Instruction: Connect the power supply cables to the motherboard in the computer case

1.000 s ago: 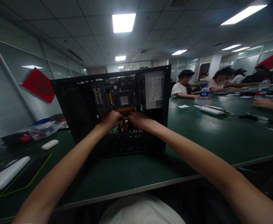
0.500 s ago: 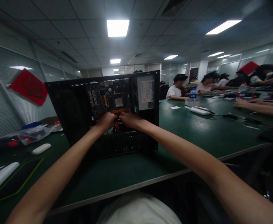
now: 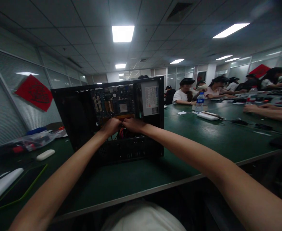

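Note:
A black computer case (image 3: 108, 150) stands on the green table, its open side facing me. Inside it are a motherboard (image 3: 115, 99) and, at upper right, a silver power supply (image 3: 149, 96) with a label. Both my hands reach into the lower middle of the case, side by side, just below an orange strip (image 3: 125, 116) at the board's edge. My left hand (image 3: 112, 125) has its fingers curled together, and my right hand (image 3: 133, 124) is closed beside it; what they pinch is hidden. Red and dark cables (image 3: 122, 132) hang right under the fingers.
A black tablet-like pad with a green edge (image 3: 20, 189), a white device (image 3: 4, 185), a small white case (image 3: 46, 155) and a plastic bag (image 3: 25, 142) lie on the left. Rightward are a water bottle (image 3: 200, 102), a white power strip (image 3: 207, 116) and people at work.
The view has tilted and shifted slightly, so the case appears a little lower. Both hands stay at the same spot inside it, fingers still closed.

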Action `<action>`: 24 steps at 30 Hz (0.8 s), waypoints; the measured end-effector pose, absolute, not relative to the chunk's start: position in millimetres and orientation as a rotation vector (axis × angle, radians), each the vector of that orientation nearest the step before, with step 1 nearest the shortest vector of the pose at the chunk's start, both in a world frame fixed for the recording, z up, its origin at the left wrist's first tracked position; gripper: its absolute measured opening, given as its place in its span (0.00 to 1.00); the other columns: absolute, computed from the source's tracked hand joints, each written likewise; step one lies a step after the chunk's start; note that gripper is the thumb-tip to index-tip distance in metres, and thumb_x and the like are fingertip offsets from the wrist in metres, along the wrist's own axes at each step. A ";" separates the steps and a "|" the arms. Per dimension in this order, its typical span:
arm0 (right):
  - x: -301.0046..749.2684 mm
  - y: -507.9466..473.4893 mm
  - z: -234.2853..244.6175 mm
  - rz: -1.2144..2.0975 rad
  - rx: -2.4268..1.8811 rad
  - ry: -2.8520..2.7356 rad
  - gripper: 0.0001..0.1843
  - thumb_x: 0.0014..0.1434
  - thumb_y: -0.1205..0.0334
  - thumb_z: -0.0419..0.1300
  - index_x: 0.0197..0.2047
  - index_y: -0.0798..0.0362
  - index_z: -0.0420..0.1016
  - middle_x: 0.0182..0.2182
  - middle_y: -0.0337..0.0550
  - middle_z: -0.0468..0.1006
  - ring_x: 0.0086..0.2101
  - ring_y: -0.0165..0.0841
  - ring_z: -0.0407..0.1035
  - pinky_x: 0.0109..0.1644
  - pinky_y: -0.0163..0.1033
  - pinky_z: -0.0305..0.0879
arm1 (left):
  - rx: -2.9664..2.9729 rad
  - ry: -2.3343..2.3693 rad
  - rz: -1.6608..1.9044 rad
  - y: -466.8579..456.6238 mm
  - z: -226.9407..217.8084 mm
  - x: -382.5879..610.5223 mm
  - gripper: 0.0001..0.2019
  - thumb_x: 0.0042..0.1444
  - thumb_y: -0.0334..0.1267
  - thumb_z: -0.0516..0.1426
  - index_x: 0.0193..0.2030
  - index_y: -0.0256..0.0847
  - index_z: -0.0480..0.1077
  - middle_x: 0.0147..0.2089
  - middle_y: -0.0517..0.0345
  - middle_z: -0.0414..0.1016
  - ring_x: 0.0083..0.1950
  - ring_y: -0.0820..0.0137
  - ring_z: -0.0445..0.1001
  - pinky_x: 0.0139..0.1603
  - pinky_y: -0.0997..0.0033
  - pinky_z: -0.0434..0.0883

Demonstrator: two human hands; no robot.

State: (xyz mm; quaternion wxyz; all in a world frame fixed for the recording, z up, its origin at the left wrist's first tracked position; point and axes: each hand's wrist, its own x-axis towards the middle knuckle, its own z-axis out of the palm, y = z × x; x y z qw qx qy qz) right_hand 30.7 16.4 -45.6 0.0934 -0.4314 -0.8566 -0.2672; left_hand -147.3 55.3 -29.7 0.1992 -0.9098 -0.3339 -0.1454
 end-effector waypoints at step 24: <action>29.2 12.6 -44.5 -0.748 -1.265 -2.534 0.20 0.72 0.70 0.47 0.58 0.64 0.74 0.52 0.61 0.77 0.49 0.42 0.74 0.52 0.44 0.70 | -2.530 -0.967 -0.386 52.7 -29.1 -150.6 0.09 0.61 0.34 0.57 0.37 0.39 0.81 0.41 0.46 0.84 0.44 0.62 0.82 0.40 0.72 0.71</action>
